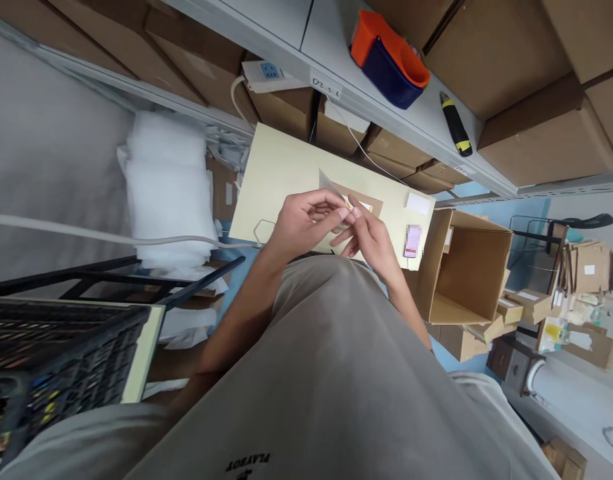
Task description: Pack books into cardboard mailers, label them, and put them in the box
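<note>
Over the pale table point(281, 170), my left hand point(309, 223) and my right hand point(370, 237) meet with thumbs and fingertips pinched close together. Between them is a thin translucent sheet point(328, 183), perhaps a plastic bag, whose pointed corner sticks up past my left fingers. A bit of yellow and white shows at the fingertips, too small to name. Both hands are closed; the rest of what they pinch is hidden. Behind the fingers lies a flat brown piece point(377, 201), partly covered by my hands, with a white and yellow label on it.
A phone point(412, 241) and a white paper point(417, 202) lie at the table's right. Beside it stands an open carton point(466, 267). The shelf above bears an orange-and-blue tape dispenser point(391, 63) and a utility knife point(456, 125). White packing sheets point(166, 187) and a black crate point(86, 360) are left.
</note>
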Demonstrator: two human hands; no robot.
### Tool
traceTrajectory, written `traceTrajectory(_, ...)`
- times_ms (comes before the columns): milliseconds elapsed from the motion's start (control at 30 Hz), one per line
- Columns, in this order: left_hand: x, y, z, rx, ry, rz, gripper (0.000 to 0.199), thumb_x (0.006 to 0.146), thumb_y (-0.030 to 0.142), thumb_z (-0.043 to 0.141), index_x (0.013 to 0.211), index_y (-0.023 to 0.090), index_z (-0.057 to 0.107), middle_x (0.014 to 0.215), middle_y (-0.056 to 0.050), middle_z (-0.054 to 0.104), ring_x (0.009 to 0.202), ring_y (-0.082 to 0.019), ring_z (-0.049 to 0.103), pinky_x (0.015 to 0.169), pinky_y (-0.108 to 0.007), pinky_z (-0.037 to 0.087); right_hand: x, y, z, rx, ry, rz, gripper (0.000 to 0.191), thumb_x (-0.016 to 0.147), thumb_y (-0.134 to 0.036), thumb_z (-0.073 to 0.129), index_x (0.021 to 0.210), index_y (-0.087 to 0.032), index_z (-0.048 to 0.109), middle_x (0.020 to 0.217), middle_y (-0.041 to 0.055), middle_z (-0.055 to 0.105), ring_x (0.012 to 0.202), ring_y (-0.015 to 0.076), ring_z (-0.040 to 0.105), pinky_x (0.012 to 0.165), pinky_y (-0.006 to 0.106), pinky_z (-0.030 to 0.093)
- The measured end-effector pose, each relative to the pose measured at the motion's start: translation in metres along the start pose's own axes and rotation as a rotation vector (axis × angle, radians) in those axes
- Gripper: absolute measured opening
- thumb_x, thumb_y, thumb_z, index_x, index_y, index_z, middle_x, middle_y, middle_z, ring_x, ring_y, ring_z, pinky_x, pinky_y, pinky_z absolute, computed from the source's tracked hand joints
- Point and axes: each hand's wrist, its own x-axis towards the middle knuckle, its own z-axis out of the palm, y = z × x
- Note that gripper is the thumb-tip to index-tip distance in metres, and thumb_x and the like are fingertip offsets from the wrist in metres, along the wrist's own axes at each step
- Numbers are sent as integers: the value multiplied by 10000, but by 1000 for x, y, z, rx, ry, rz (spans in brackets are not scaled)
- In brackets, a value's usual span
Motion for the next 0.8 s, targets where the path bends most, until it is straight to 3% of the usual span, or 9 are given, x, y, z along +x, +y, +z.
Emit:
traceTrajectory(67, -1, 1, 4, 59, 7, 13, 349, 923, 534, 867, 894, 201, 765, 855, -64, 831, 832, -237, 848, 715, -321, 722, -8, -6, -5, -46, 103, -38, 594, 1092, -761, 613, 1432, -290, 738, 659, -74, 641, 552, 137, 622, 566, 261, 545)
traceTrajectory(167, -3, 0, 9, 144, 8, 44, 320, 917, 497, 856, 864, 196, 763, 833, -47, 812, 779, -202, 816, 694, -291, 693, -16, -15, -10, -113, 229, -156, 441, 1051, -691, 732, 1194, -276, 768, 587, -117, 490, 518, 109, 490, 560, 249, 448)
traceTrajectory(333, -5, -4, 16, 198, 4, 104, 329, 903, 509, 848, 844, 196, 765, 801, -28, 793, 691, -157, 752, 672, -270, 666, -15, -24, -13, -158, 222, -207, 366, 1061, -628, 731, 1029, -263, 724, 584, -119, 451, 525, 103, 419, 566, 263, 388)
traceTrajectory(533, -7, -16, 14, 148, 30, 58, 316, 906, 493, 831, 835, 201, 731, 796, -29, 779, 699, -169, 750, 659, -286, 656, -10, -22, -1, -71, 209, -182, 372, 1066, -626, 701, 970, -269, 669, 585, -118, 474, 500, 98, 436, 521, 250, 360)
traceTrajectory(667, 2, -46, -4, 178, 112, -42, 180, 880, 359, 776, 811, 214, 694, 816, -33, 789, 772, -198, 779, 698, -305, 640, -5, -20, 7, -13, 315, -153, 347, 1066, -598, 670, 947, -274, 635, 566, -124, 483, 447, 95, 459, 464, 233, 358)
traceTrajectory(800, 22, -92, -50, 368, 259, -272, 59, 814, 248, 717, 792, 217, 671, 775, -11, 772, 798, -198, 764, 748, -298, 607, -4, -24, 10, -4, 482, -137, 282, 1040, -527, 685, 935, -271, 629, 543, -134, 452, 422, 96, 488, 449, 225, 373)
